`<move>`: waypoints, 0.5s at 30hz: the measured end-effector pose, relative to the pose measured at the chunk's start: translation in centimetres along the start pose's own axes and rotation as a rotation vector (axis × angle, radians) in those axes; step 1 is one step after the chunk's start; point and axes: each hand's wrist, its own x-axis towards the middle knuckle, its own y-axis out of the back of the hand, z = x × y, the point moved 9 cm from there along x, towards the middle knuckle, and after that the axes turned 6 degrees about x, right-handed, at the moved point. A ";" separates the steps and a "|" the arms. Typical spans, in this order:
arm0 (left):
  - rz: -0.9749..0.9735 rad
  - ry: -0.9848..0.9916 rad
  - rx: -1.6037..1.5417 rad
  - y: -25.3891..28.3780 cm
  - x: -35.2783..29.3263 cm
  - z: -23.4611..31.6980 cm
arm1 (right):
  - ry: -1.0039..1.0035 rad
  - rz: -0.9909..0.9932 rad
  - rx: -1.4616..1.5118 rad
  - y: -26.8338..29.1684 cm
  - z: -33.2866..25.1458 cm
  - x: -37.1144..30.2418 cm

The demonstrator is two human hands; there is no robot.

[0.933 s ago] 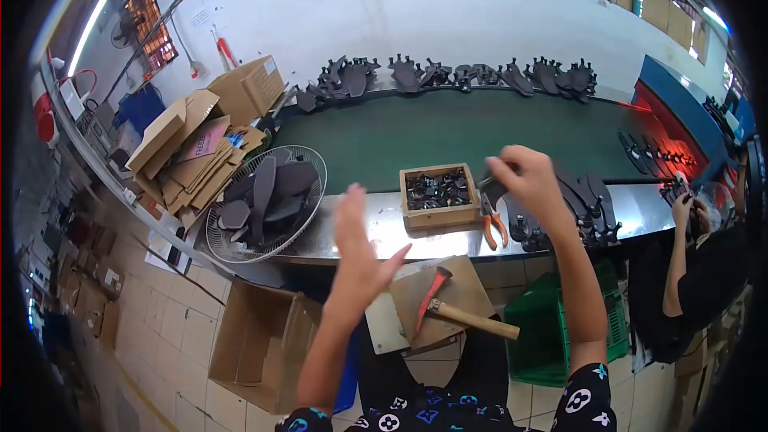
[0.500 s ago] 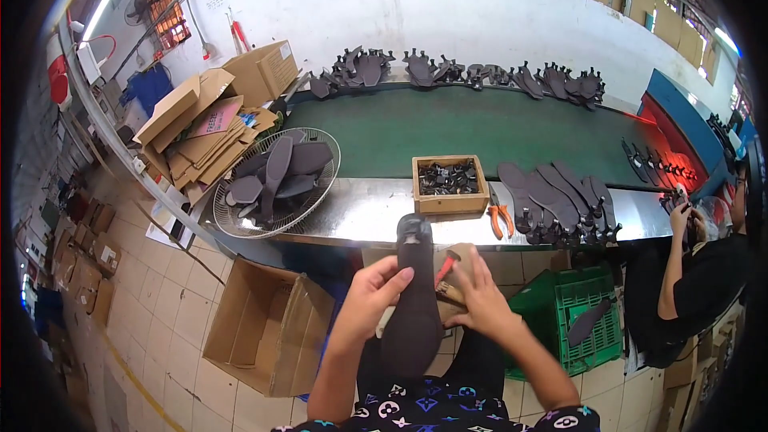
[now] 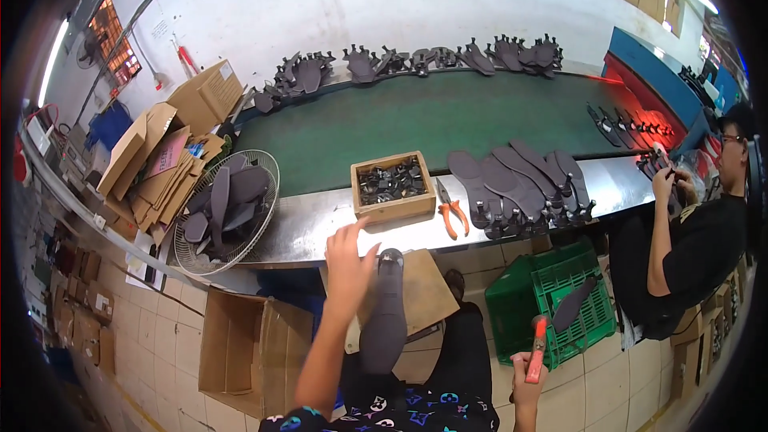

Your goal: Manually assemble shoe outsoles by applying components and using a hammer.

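My left hand [image 3: 350,268] is raised with fingers outstretched, holding nothing, at the steel edge below the wooden box [image 3: 392,210] of small black clips. Just under it, a dark grey shoe sole [image 3: 384,324] lies lengthwise over a wooden board [image 3: 424,292] near my lap, a shiny black piece at its far end. Off to the lower right, my right hand [image 3: 528,380] is closed around a red-handled hammer [image 3: 538,350], held apart from the sole. Orange-handled pliers [image 3: 454,216] rest beside the box.
Several soles with black clips [image 3: 524,188] lie on the steel edge of the green belt [image 3: 432,112]. A wire basket [image 3: 268,228] of soles stands left. Below are a cardboard box [image 3: 228,344] and a green crate [image 3: 512,304]. A co-worker [image 3: 680,240] works at right.
My left hand has let go of the sole and moved up toward the clip box. My right hand has taken the hammer and swung down to the right. The view has shifted rightward.
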 end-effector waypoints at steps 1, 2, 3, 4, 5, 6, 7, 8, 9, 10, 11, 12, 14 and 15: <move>-0.011 -0.041 -0.082 -0.7 3.0 0.6 | -0.086 0.052 0.007 0.6 0.7 0.0; -0.014 -0.075 -0.062 -2.2 5.8 -0.1 | -0.087 0.041 0.021 -0.1 -0.3 0.6; -0.020 -0.108 -0.040 -4.2 8.1 -1.6 | -0.177 0.017 0.122 -1.2 -1.0 1.3; -0.112 -0.148 0.039 -6.7 10.1 -2.6 | -0.270 0.002 0.219 -2.1 -0.9 1.5; -0.203 -0.192 0.111 -9.1 11.7 -3.0 | -0.277 -0.011 0.221 -2.7 0.0 2.2; -0.202 -0.201 0.117 -10.2 12.8 -3.1 | -0.278 -0.008 0.231 -3.2 -0.3 2.8; -0.336 -0.166 0.199 -12.2 13.6 -3.8 | -0.216 -0.034 0.185 -4.0 -1.4 3.6; -0.476 -0.135 0.275 -14.1 13.9 -4.0 | -0.158 -0.048 0.134 -4.5 -2.4 4.3; -0.477 -0.168 0.323 -14.5 14.5 -3.6 | -0.129 -0.074 0.104 -5.1 -2.8 5.0; -0.476 -0.177 0.328 -14.8 14.8 -3.5 | -0.130 -0.068 0.112 -5.7 -3.4 5.7; -0.507 -0.201 0.376 -15.4 14.8 -2.6 | -0.080 -0.074 0.173 -6.5 -4.7 6.4; -0.531 -0.218 0.431 -15.6 14.6 -2.3 | -0.023 -0.088 0.238 -7.4 -6.2 6.9; -0.480 -0.261 0.538 -15.9 14.4 -1.6 | 0.009 -0.107 0.251 -8.8 -8.3 8.2; -0.442 -0.291 0.556 -15.5 14.4 -1.0 | 0.045 -0.139 0.255 -9.5 -9.8 8.6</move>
